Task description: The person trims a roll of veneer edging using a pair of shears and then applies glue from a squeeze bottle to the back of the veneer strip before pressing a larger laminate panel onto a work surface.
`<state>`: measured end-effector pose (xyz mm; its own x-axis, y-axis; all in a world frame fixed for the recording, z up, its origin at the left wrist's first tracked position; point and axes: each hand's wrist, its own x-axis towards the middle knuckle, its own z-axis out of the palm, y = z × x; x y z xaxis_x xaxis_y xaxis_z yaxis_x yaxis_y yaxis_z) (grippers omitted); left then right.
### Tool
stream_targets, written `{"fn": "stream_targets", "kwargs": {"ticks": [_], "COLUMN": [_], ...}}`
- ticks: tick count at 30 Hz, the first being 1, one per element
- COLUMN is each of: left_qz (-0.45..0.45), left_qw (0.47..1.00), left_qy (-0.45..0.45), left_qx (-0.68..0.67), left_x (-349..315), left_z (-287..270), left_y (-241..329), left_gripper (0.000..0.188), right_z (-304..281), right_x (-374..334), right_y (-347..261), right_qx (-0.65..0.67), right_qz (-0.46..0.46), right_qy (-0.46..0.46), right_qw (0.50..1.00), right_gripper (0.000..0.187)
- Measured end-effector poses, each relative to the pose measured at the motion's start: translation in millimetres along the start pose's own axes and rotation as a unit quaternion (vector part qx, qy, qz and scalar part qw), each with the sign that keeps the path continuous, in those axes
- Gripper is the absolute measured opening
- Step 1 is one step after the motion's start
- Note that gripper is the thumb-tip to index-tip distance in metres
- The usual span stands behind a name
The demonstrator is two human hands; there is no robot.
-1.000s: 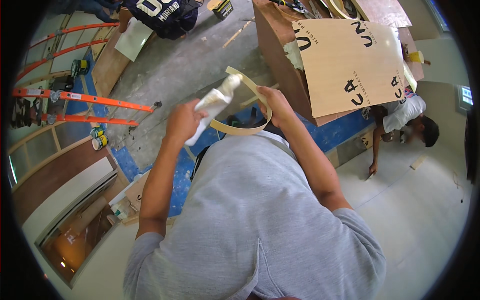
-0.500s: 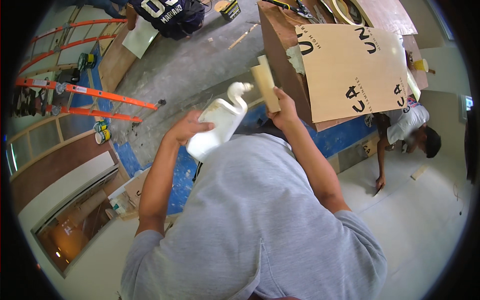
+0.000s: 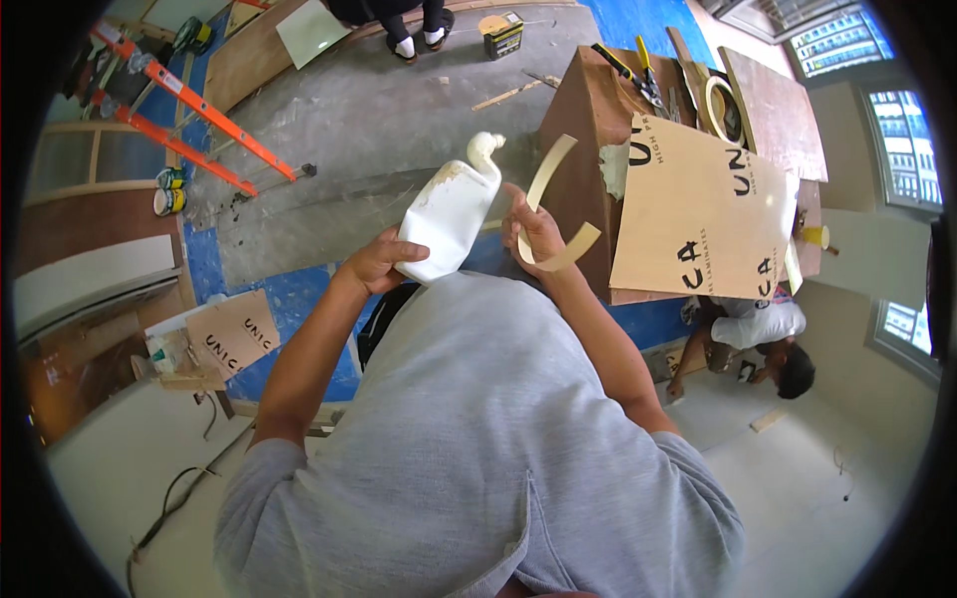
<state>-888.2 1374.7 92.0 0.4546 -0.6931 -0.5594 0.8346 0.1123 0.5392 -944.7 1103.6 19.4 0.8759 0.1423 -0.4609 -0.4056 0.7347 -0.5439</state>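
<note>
My left hand [image 3: 382, 261] is closed around the lower end of a white plastic bottle [image 3: 449, 217] with a curved neck and a brownish stain near its shoulder. The bottle is tilted, its nozzle up and away from me. Closed on a thin beige strip [image 3: 575, 247], my right hand [image 3: 536, 231] is just right of the bottle. The strip bends into a wide curve, both ends pointing to the right. Part of it is hidden by the fingers.
Right of my hand stands a brown box-like bench [image 3: 573, 149] bearing a tan laminate sheet [image 3: 688, 219], pliers [image 3: 648, 85] and a tape roll [image 3: 720, 105]. An orange ladder [image 3: 214, 115] is at left. A person [image 3: 763, 334] crouches at right; another person's legs [image 3: 414, 20] show at top.
The strip, which looked nearly straight, is now bent into a curve in my right hand. The bottle stays in my left hand. The view has shifted, and the crouching person's hand has drawn back.
</note>
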Motion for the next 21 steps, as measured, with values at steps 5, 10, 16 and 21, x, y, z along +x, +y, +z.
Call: {"fn": "stream_targets", "kwargs": {"ticks": [5,10,16,21], "left_qz": [0.032,0.039,-0.003,-0.051], "left_qw": [0.998,0.995,0.996,0.992], "left_qy": [0.017,0.038,0.014,0.03], "left_qx": [0.047,0.084,0.091,0.11], "left_x": [2,11,11,15], "left_z": [21,25,30,29], "left_y": [14,25,31,33], "left_gripper": [0.069,0.06,0.056,0.068], "right_z": [21,28,32,19], "right_x": [15,12,-9,-6], "right_y": [2,-4,-8,2], "right_qx": [-0.094,-0.086,0.037,-0.006], "right_qz": [-0.001,0.007,-0.01,-0.026], "right_qy": [0.042,0.048,-0.074,-0.004], "right_qw": [0.995,0.995,0.996,1.0], "right_gripper": [0.041,0.034,0.046,0.038]}}
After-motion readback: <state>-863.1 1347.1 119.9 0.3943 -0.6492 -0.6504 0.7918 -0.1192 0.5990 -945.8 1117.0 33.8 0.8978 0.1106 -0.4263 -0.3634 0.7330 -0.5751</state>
